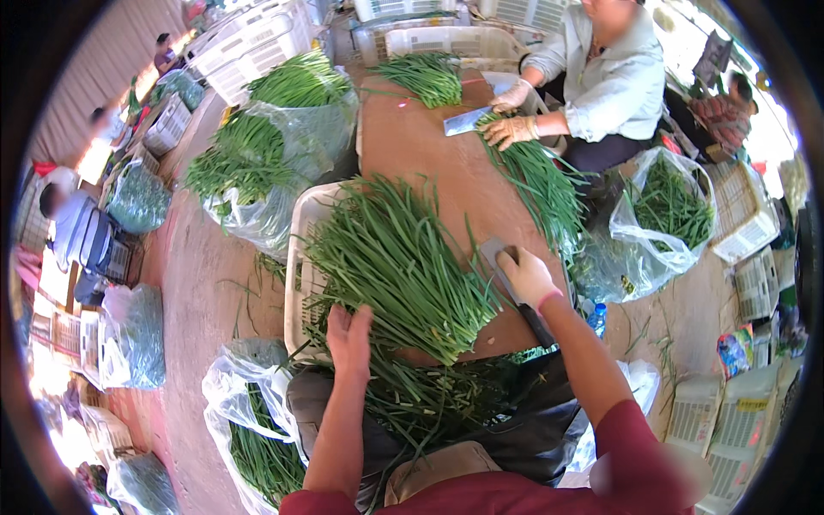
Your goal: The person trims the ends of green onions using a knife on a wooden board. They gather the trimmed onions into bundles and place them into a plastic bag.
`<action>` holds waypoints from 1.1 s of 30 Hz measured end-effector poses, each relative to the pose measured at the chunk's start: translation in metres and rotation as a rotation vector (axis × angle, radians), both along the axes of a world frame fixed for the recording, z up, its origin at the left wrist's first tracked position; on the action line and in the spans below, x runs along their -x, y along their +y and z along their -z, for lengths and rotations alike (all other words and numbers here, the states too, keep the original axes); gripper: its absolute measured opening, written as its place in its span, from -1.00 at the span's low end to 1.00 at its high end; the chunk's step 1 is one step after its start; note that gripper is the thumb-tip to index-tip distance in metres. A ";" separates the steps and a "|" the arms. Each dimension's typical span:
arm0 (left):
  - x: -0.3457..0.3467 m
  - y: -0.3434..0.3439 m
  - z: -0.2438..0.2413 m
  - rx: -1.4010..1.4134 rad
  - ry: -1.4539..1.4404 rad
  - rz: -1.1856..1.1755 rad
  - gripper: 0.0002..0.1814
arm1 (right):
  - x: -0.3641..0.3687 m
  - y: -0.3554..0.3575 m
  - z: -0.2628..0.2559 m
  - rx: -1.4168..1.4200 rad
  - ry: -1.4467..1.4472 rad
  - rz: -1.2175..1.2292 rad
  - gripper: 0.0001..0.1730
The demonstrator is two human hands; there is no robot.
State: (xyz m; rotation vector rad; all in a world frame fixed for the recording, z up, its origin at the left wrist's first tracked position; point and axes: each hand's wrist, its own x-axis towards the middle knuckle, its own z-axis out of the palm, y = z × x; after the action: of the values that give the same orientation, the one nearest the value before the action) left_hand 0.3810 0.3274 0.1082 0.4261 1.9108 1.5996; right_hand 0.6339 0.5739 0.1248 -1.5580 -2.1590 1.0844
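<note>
A large heap of long green leafy stalks, apparently garlic chives [405, 264], lies on the near end of a brown board table [412, 148], over a white plastic crate [297, 277]. My bare left hand [349, 338] is at the heap's lower left edge, fingers partly spread; whether it grips any stalks is unclear. My right hand [526, 278], in a pale glove, is on a wide-bladed knife [499, 257] lying near the board's right edge, its dark handle towards me; its grip is partly hidden. Cut ends of the stalks face the knife. Loose trimmings [431, 393] lie on my lap.
Across the board, a co-worker's gloved hands [512, 122] hold another blade [465, 122] and a chive bundle [537, 180]. Plastic bags of greens [257, 212] stand left, another bag [669, 206] right, one [257, 425] near my left leg. A blue-capped bottle [597, 318] stands right of the board.
</note>
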 end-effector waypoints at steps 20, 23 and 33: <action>0.031 0.060 -0.019 -0.420 -0.628 -0.237 -0.22 | 0.194 -0.077 -0.066 0.302 0.064 -0.598 -0.01; -0.005 0.061 -0.061 -0.560 -0.427 -0.026 -0.43 | 0.146 -0.071 -0.071 0.263 0.364 -0.579 -0.07; -0.038 0.076 -0.135 -0.563 0.311 0.591 -0.17 | 0.054 -0.095 -0.121 -0.048 0.580 -0.400 0.02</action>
State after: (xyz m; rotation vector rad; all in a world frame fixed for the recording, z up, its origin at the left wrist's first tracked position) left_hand 0.4192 0.4030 0.2433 1.3977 1.2985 1.6838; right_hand 0.5803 0.4792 0.2458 -0.6688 -2.0813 1.3760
